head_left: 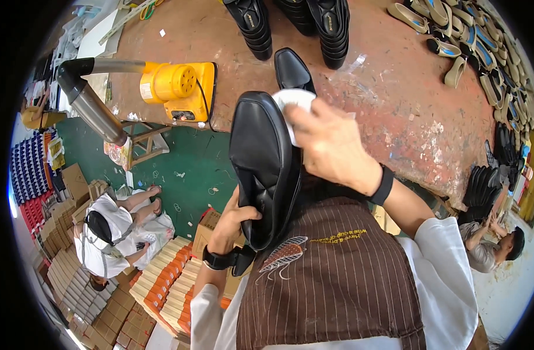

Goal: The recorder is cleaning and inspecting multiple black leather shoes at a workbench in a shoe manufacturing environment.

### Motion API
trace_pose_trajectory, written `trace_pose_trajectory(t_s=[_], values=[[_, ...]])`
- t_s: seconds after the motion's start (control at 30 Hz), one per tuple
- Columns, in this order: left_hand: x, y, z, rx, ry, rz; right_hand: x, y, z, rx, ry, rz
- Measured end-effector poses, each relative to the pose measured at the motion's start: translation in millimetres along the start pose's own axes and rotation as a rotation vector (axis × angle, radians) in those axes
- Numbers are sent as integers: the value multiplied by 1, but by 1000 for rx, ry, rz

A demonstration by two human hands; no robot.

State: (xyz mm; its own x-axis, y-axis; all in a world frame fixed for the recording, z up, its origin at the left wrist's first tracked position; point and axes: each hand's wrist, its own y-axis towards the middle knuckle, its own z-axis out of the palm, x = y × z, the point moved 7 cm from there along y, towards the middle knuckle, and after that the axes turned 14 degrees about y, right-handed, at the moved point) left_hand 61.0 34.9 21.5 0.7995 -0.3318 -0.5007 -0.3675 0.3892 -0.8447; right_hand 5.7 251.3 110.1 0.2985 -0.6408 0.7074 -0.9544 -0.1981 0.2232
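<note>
A black slip-on leather shoe (256,137) with a squared toe is held up in front of me, its toe pointing away. My left hand (235,221) is closed round its heel end, the thumb hooked inside the opening. In my right hand (331,143) is a white cloth (294,100), pressed against the shoe's right side near the toe; the fingers are blurred by motion. Just behind lies another black shoe (291,70) on the worn reddish-brown table (389,116), partly hidden by the cloth and the held shoe.
A yellow blower (179,87) with a bent pipe (92,105) stands at the table's left edge. Stacks of black shoes (331,35) are at the far side. Beige flats (453,35) pile up on the right. Two people sit nearby, one beside stacked boxes (168,286) at left.
</note>
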Motion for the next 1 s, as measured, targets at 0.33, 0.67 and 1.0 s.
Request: trace_pose_trajectory(t_s=[0.33, 0.67, 1.0], values=[[13, 5, -16, -139, -450, 40, 11, -17, 13, 371, 947, 62], [12, 10, -1, 59, -439, 97, 10, -36, 48, 423, 280, 132], [37, 14, -31, -181, -382, 89, -21, -41, 15, 137, 75, 187]])
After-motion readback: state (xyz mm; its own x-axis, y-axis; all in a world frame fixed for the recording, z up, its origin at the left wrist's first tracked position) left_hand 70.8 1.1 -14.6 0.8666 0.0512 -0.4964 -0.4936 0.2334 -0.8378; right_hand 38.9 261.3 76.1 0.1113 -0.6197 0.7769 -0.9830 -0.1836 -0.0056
